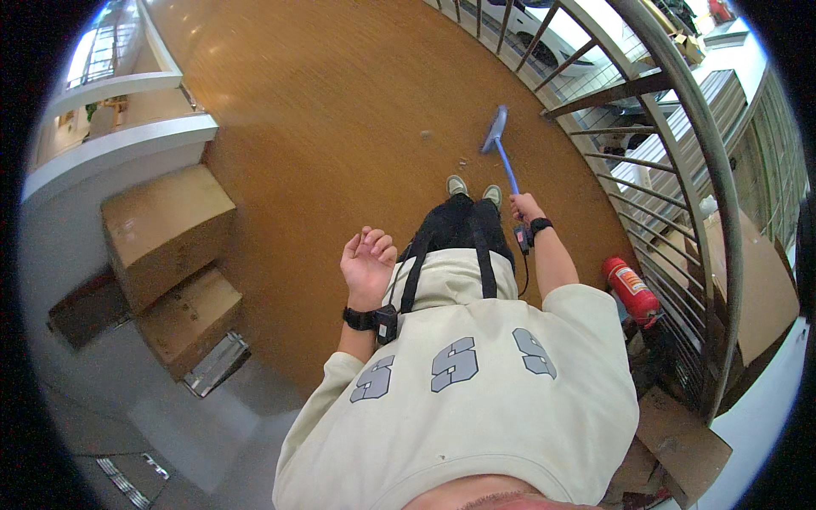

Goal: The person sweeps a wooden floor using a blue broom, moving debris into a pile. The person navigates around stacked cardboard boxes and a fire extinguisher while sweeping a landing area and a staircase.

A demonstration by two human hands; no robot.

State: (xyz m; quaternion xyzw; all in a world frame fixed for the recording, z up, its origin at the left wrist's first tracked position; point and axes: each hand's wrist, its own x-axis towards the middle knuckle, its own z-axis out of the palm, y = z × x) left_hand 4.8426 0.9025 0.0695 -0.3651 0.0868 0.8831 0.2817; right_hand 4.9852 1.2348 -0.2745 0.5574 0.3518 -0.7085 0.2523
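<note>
My right hand (525, 206) is closed around the blue handle of a broom (505, 161). The broom's wide bluish head rests on the brown floor (340, 110), ahead and to the right of my shoes (457, 184). A few small pale scraps (463, 161) lie on the floor between the shoes and the broom head, and another light bit (426, 133) lies farther out. In front of my waist on the left, my left hand (368, 257) is raised palm up. Its fingers are loosely curled and hold nothing.
Along the right runs a metal railing (722, 161), with a red fire extinguisher (631, 292) at its foot. Cardboard boxes (174, 212) are stacked by the left wall. Flattened cardboard (684, 442) lies at the lower right. Beyond the railing is a white car (544, 42).
</note>
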